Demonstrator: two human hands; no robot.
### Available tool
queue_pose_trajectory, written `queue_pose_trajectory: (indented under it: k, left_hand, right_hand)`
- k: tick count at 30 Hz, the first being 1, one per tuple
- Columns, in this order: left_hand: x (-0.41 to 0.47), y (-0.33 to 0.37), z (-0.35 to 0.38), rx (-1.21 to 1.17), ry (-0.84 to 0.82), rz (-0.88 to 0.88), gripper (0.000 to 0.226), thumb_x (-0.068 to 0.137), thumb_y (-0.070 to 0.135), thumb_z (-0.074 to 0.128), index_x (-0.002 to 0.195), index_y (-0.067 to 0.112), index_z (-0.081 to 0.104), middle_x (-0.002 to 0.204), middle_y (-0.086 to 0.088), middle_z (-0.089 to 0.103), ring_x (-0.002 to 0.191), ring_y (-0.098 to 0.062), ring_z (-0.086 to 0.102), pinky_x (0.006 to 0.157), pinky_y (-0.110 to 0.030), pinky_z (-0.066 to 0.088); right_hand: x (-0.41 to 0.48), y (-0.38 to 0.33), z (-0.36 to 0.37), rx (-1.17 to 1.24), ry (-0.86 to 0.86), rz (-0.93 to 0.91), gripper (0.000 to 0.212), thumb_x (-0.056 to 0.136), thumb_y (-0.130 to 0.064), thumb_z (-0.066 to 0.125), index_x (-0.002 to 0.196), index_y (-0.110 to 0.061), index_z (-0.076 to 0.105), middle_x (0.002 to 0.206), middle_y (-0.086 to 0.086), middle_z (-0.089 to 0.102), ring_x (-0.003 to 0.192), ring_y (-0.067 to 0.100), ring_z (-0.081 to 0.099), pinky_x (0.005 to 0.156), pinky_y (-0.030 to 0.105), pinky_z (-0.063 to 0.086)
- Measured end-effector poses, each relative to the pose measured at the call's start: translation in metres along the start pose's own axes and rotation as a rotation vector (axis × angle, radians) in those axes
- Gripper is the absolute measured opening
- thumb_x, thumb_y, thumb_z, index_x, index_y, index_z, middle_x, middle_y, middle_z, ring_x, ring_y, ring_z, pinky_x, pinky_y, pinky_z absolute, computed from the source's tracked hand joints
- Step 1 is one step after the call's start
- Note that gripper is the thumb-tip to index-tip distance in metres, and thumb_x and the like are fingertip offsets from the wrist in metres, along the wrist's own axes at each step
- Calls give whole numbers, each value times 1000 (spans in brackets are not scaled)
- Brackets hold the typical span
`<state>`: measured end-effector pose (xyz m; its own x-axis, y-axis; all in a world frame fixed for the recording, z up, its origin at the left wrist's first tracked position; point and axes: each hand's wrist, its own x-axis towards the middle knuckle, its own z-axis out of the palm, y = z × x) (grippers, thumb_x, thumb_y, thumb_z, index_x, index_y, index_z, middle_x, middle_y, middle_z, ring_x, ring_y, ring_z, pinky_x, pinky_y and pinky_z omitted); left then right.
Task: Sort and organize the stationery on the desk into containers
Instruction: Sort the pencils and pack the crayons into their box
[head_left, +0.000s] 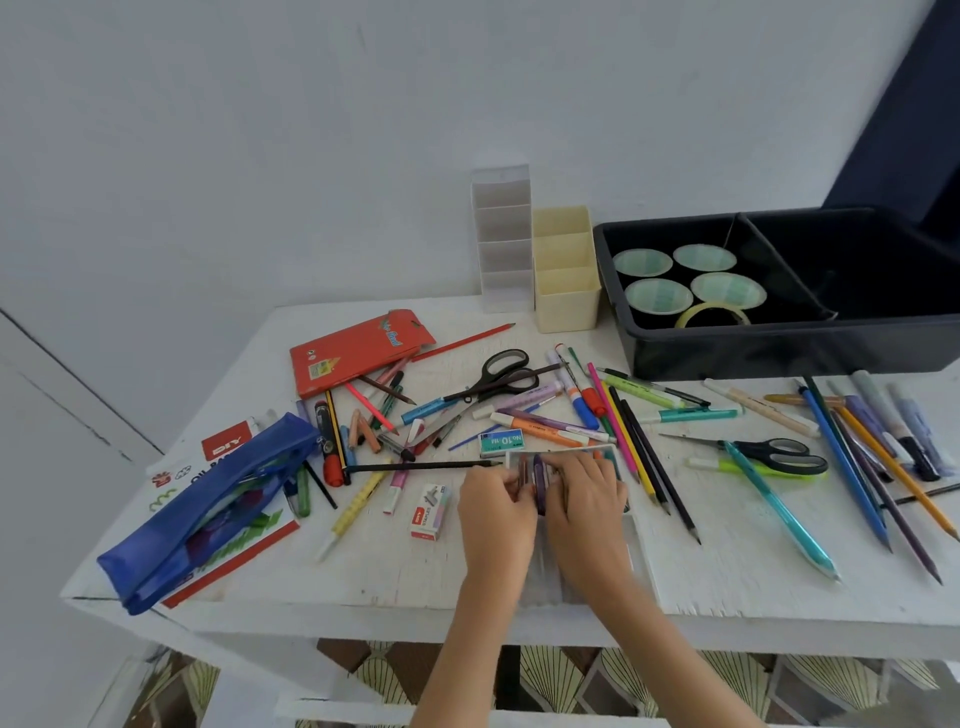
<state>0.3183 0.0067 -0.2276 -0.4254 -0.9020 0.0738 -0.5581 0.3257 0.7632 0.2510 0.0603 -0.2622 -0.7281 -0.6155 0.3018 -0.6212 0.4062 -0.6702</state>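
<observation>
Purple pens between left grip and right grip

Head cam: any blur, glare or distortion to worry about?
Head view: wide-angle bowing along the desk edges; soft even light, no strong glare or hard shadows; left hand, right hand and the clear case under them slightly motion-smeared.

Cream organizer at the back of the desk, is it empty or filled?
Apparently empty: the cream organizer shows bare inner walls in all three compartments, nothing sticking out; their floors are hidden.
</observation>
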Motion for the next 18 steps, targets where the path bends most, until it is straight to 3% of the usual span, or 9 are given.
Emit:
queue_pose_trajectory:
  k: [4, 9, 14, 18]
  left_hand:
    - [-2, 0, 5, 154, 91, 33, 26, 91, 15, 56, 116, 19, 61, 105, -1, 62, 95, -13, 59, 77, -20, 48]
    - [-3, -7, 10, 217, 67, 59, 19, 94, 22, 53, 107, 17, 66, 106, 0, 56, 94, -9, 51, 70, -14, 36]
    - [-5, -19, 11, 182, 22, 65, 27, 92, 14, 55, 118, 14, 62, 111, -2, 50, 102, -13, 50, 87, -25, 47]
    - [-9, -18, 10, 200, 22, 63, 30, 95, 17, 51, 123, 16, 59, 111, -2, 50, 101, -13, 49, 86, -24, 46]
  right_hand:
    - [0, 1, 1, 3, -8, -5, 25, 89, -18, 39, 101, -17, 61, 107, -2, 59, 98, 17, 45, 82, 33, 33]
    - [0, 0, -1, 3, -12, -10, 24, 90, -19, 39, 100, -17, 61, 107, -3, 58, 97, 12, 40, 79, 28, 24]
    - [0, -1, -3, -10, -19, -14, 18, 91, -10, 48, 101, -17, 61, 106, -2, 58, 98, 14, 40, 79, 28, 23]
    - [0, -1, -4, -32, -23, -22, 20, 90, -8, 51, 104, -16, 64, 109, -1, 58, 103, 17, 41, 79, 26, 20]
